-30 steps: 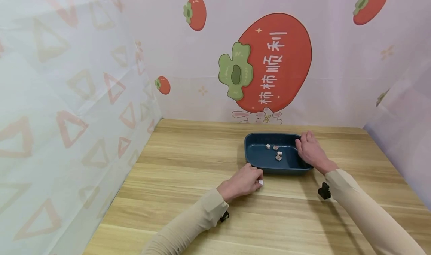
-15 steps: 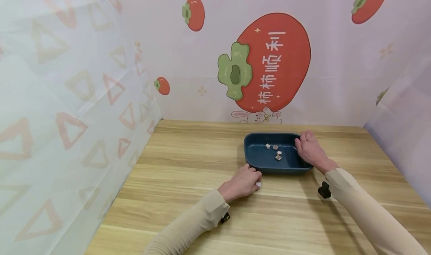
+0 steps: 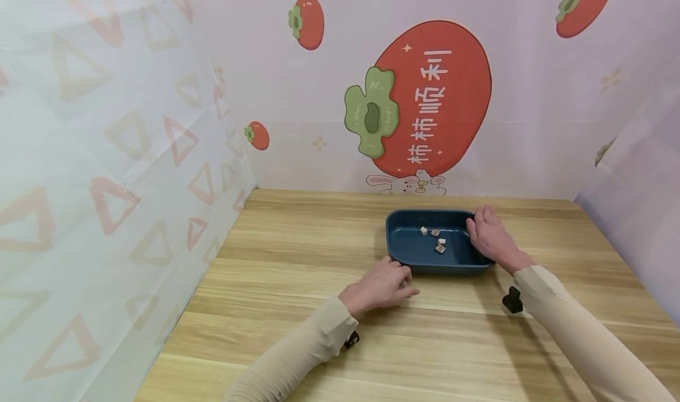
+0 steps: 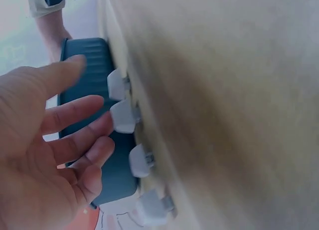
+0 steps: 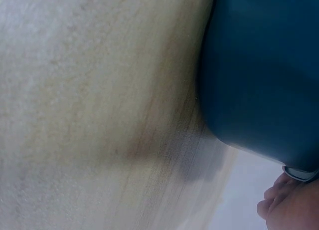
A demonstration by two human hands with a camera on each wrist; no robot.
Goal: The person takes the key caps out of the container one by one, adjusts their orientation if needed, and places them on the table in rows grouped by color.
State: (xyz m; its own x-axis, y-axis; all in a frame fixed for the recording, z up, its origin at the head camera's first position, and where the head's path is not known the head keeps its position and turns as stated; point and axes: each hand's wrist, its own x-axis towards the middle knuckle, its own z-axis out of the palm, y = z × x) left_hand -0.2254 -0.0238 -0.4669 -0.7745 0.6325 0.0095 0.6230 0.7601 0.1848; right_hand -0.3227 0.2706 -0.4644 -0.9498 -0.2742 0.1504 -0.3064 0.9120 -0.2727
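Note:
My left hand is in front of the blue tray, at its near left corner. In the left wrist view its thumb is extended and the other fingers are loosely bent, with nothing held between them. Several small white keycap-like pieces stand in a row on the table beside the tray's wall, right at those fingertips; the hand hides them in the head view. My right hand grips the tray's right end, thumb over the inside of the rim. Inside the tray lie several small white and brown blocks.
The wooden table runs back to a wall sheet printed with persimmons. Another printed sheet stands along the left edge. A black wrist camera sits at the right cuff.
A white piece that showed at the left hand's fingertips is out of sight in the head view, and a finger there now points outward. The right hand and tray stay put.

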